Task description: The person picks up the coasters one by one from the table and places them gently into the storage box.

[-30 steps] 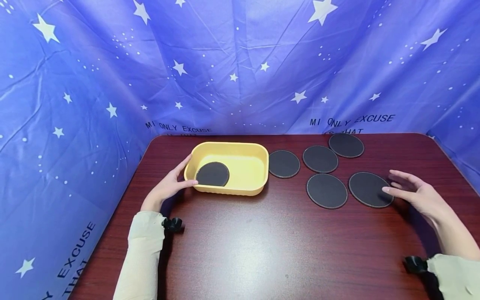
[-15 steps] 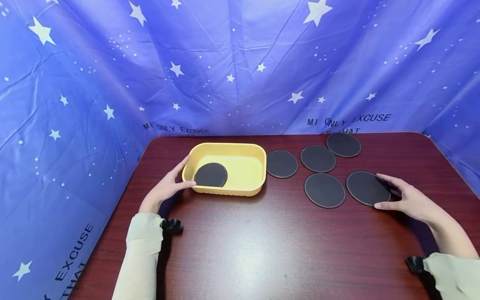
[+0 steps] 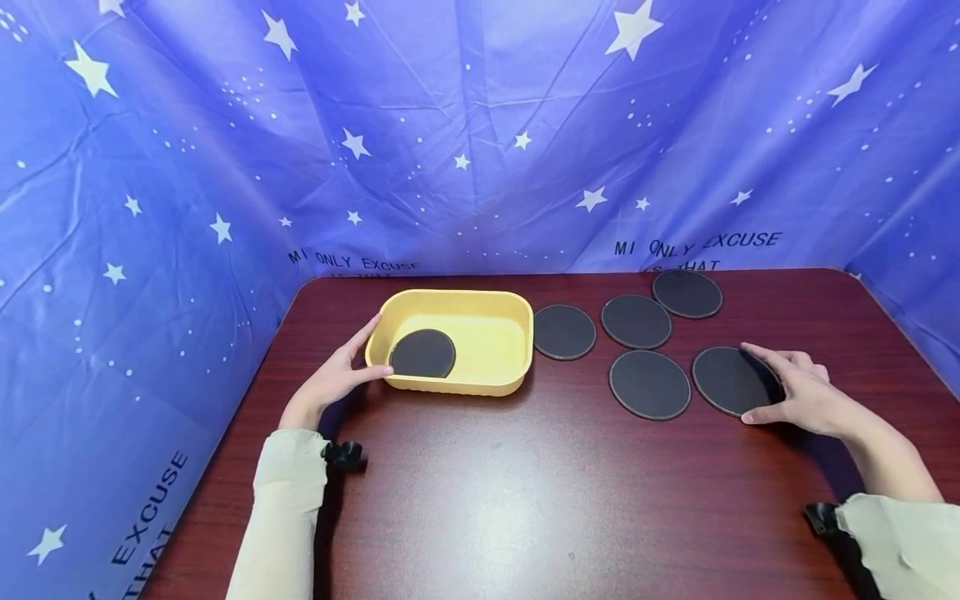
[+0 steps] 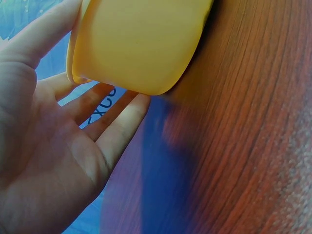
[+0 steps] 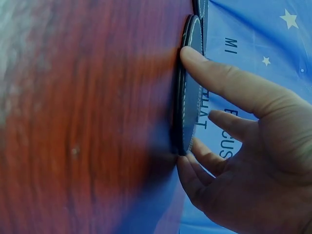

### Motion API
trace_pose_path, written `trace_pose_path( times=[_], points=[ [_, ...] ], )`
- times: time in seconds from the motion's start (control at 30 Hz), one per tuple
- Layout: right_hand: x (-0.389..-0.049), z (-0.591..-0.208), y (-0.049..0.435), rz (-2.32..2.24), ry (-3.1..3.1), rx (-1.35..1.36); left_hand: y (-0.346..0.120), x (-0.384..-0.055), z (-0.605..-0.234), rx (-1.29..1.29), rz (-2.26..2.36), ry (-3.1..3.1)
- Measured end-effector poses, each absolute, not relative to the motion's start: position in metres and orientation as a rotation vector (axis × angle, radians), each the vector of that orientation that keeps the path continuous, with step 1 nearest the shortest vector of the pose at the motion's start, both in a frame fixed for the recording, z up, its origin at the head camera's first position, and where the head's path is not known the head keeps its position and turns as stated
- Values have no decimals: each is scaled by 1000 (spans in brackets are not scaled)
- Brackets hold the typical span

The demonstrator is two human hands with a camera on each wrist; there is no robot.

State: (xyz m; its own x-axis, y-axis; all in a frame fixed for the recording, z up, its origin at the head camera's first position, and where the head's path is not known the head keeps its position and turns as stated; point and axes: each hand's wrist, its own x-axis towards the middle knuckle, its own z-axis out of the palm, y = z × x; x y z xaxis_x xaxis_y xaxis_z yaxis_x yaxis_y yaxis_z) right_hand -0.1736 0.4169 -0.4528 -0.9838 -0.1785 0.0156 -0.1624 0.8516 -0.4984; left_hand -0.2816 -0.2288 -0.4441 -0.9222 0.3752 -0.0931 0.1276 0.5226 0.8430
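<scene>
Starry drape (image 3: 480, 125) behind table (image 3: 525, 500) | left hand (image 3: 333, 383) grips tub (image 3: 457, 387) by left end | inner coaster (image 3: 424, 354) | right hand (image 3: 810, 402) pinches rightmost coaster (image 3: 731, 382) | four coasters (image 3: 648, 385) between

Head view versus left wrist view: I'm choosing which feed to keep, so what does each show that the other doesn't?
Only the head view shows the inside of the yellow tray with a black disc in it, five more discs on the table, and the right hand at the edge of one of those.

Only the left wrist view shows the palm of the left hand and, close up, the tray's outer wall beside it.

Both show that hand at the tray, the reddish-brown table and the blue printed cloth.
</scene>
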Motion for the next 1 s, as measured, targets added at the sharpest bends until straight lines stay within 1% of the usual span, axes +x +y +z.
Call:
trace_pose_path(
  times=[0.23, 0.37, 0.5, 0.8, 1.0],
  points=[
    [-172, -454, 417, -897, 2996, -229, -228, -281, -444, 444, 1382, 2496],
    [-170, -455, 424, -896, 3015, -207, -229, -281, -447, 430, 1390, 2492],
    [-169, -456, 432, -1006, 2998, -211, -229, -280, -446, 433, 1411, 2484],
    [-161, -458, 442, -1488, 2826, -181, -229, -281, -447, 470, 1426, 2467],
    [-159, -457, 446, -2052, 2304, -142, -228, -280, -447, 468, 1411, 2491]
  ],
)
